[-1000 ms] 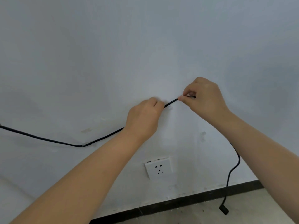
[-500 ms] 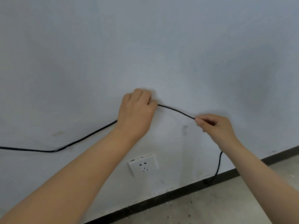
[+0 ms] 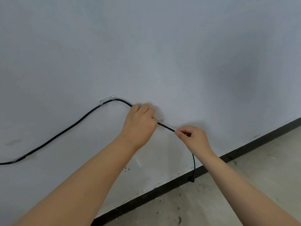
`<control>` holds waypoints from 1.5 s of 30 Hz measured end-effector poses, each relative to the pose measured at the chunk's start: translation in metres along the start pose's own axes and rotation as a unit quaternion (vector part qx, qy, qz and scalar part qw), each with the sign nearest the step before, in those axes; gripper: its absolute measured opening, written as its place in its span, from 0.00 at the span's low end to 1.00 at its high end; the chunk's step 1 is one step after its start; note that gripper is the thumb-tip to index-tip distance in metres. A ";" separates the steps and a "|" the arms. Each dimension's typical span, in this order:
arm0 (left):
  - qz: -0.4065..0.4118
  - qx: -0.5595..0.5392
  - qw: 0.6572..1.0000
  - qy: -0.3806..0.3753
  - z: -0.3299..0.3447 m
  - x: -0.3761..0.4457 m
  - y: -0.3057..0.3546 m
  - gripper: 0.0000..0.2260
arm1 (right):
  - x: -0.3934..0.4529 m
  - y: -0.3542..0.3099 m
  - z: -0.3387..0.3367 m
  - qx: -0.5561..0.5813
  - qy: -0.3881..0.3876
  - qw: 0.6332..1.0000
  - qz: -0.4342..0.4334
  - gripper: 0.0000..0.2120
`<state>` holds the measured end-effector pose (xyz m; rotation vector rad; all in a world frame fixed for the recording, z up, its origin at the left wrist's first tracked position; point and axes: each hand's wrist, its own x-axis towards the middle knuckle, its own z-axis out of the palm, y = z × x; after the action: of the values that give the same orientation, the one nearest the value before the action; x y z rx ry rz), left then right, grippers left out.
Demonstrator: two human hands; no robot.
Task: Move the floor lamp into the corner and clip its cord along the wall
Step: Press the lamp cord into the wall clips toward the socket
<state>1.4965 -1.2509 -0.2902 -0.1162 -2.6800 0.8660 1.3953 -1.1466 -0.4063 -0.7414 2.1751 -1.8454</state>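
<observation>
Against the pale wall (image 3: 162, 46), both hands draw the black cord (image 3: 68, 128) taut for clipping.

Floor (image 3: 244, 185) and dark skirting (image 3: 244, 146) lie below; the left hand (image 3: 140, 123) closes around the cord to press it flat; the right hand (image 3: 193, 137) pinches it in closed fingers (image 3: 179, 132); a clear clip (image 3: 107, 99) already pins it; the plug (image 3: 191, 179) dangles; nothing obstructs.

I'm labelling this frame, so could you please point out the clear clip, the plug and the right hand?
clip (image 3: 107, 100): head view, middle of the clear strip on the wall.
plug (image 3: 191, 179): head view, black body at the cord's hanging end.
right hand (image 3: 194, 139): head view, back of the hand.
</observation>
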 end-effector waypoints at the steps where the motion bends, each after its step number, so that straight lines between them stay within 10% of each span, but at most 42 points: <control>1: 0.001 0.011 1.000 0.005 0.002 0.002 0.000 0.08 | 0.001 0.000 0.002 -0.006 0.006 1.000 -0.005 0.06; 15: 0.100 0.053 0.994 0.004 0.002 0.017 0.000 0.10 | -0.002 0.020 0.003 0.009 0.049 0.999 -0.006 0.07; 27: 0.031 0.046 0.988 0.146 0.018 -0.047 -0.030 0.10 | -0.038 0.027 0.058 0.097 0.027 0.992 0.073 0.10; 39: -0.122 -0.146 0.981 -0.039 0.084 -0.169 0.011 0.08 | -0.057 0.035 0.088 0.041 -0.123 0.976 0.174 0.13; 45: -0.324 -0.345 0.853 -0.218 0.141 -0.202 0.065 0.12 | -0.077 0.060 0.110 -0.099 -0.190 0.945 0.249 0.09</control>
<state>1.6404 -1.3118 -0.4921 0.8716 -2.9645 -0.3371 1.4967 -1.1986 -0.4998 -0.4677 2.0603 -1.1440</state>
